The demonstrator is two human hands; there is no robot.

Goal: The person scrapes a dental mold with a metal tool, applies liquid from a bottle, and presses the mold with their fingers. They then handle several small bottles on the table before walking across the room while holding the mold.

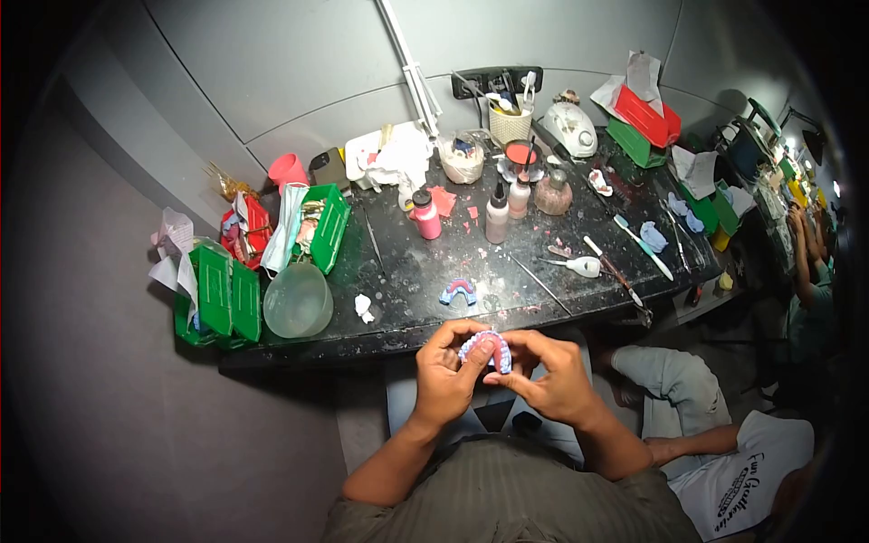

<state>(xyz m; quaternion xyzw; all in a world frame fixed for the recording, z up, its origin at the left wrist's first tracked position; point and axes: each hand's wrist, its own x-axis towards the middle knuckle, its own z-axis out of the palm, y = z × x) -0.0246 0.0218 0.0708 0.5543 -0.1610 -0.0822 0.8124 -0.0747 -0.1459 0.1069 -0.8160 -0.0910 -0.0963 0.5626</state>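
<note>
Between my two hands, in front of the bench's near edge, is a dental arch model [501,356] with pale blue-white teeth and a pink inner part. My left hand [447,373] grips its left side, the thumb pressed on the pink part. My right hand [550,378] holds the right side with thumb and fingers closed on it. A second blue and pink arch piece [458,290] lies on the black bench just beyond my hands. The undersides of both hands' fingers are partly hidden.
On the black bench [412,312] stand a pink bottle [424,215], a pale bottle [497,215], a clear bowl [298,301] and green boxes [215,288]. Tools, including a toothbrush [643,246], lie right. A seated person [742,462] is close at lower right.
</note>
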